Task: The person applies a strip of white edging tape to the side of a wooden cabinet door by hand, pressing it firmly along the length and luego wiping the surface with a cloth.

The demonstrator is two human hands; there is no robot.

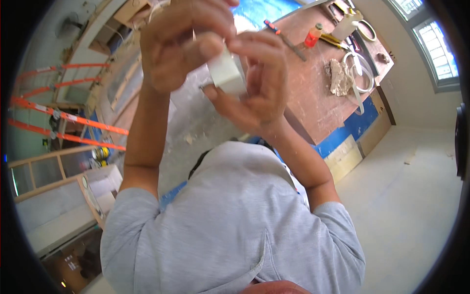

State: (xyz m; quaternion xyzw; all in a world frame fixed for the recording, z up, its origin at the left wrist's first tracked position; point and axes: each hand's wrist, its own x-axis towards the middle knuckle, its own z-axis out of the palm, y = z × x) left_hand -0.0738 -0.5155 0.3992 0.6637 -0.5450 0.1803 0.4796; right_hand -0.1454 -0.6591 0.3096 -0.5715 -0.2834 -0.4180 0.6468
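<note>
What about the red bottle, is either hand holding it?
No, the red bottle is on the brown table, apart from the left hand and right hand.

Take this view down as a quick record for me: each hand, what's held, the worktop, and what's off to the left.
Left hand: raised, at the upper end of the white block; blurred, grip unclear
Right hand: raised, holding the white block
Worktop: brown tabletop, ahead to the right
On worktop: bottle of red liquid; crumpled beige material
Off to the left: orange ladder
</note>
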